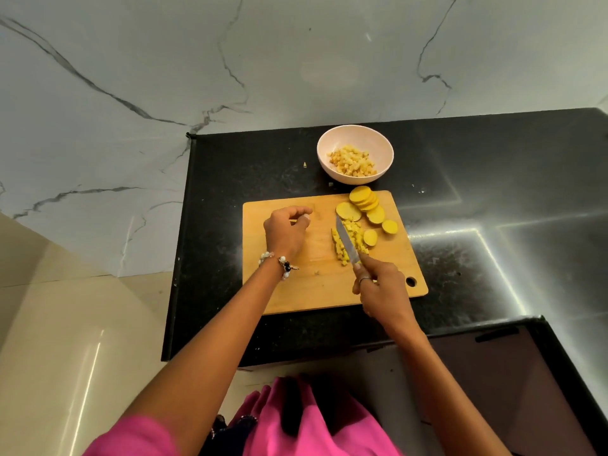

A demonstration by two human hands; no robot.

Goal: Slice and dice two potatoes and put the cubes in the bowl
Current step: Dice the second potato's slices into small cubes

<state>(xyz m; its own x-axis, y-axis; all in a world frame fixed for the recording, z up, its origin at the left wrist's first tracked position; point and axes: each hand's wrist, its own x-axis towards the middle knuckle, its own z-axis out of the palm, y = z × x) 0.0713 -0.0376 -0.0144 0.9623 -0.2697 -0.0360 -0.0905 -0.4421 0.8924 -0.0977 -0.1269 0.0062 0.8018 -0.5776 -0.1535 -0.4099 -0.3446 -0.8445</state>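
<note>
A wooden cutting board (296, 291) lies on the black counter. Several round yellow potato slices (363, 199) sit at its far right corner. A small heap of potato cubes (357, 238) lies near the middle right. My right hand (381, 287) grips a knife (346, 241), its blade resting among the cubes and pointing away from me. My left hand (286, 230) hovers over the board's left part with fingers loosely curled, holding nothing. A pale pink bowl (329, 143) with potato cubes in it stands just beyond the board.
The black counter (493, 192) extends to the right, with a few potato scraps (305, 164) near the bowl. A marble wall (197, 60) rises behind. The counter's left edge drops to a beige floor (65, 324). A dark cabinet front (493, 373) is at the lower right.
</note>
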